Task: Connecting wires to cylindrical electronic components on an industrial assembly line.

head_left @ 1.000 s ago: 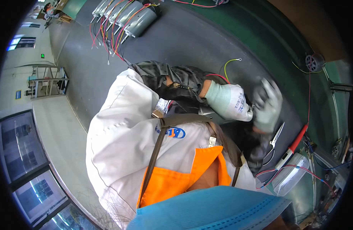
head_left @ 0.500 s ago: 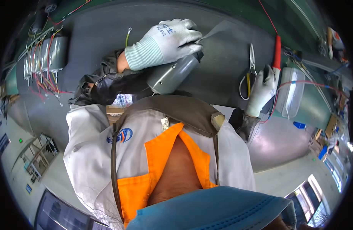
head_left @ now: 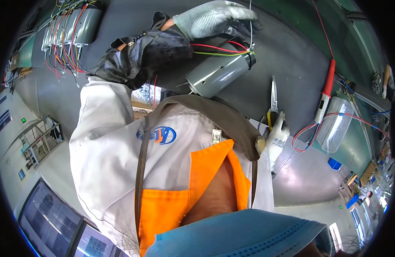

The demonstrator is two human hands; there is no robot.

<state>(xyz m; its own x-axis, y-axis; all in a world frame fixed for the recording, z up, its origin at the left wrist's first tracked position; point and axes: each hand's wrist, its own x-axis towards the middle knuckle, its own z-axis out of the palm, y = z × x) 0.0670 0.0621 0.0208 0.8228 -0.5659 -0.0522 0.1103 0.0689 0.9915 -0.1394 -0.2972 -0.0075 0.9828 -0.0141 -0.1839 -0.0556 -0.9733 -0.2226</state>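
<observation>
Before me on the bench lies a grey cylindrical motor (head_left: 219,76), tilted with its capped end up and to the right. Red and yellow-green wires (head_left: 223,52) loop over that end, and a thin white cable tie (head_left: 251,25) stands up from them. My left hand (head_left: 221,18), in a white knit glove, is above the wires, fingers stretched out and apart. Whether its fingertips touch the tie I cannot tell. Low at the right, my gloved right hand (head_left: 277,139) grips the yellow handles of metal scissors (head_left: 273,98), whose blades point away from me.
Several grey motors (head_left: 73,25) with loose coloured wires stand at the far left. On the right lie a red-and-white corded tool (head_left: 328,85) and a clear plastic box (head_left: 334,124), with a red cable crossing it. A blue object (head_left: 333,163) lies lower right.
My left hand has lifted off the motor, exposing the wires and tie. My right hand has left the red-and-white tool and taken the scissors, bringing them closer to me. The view has shifted.
</observation>
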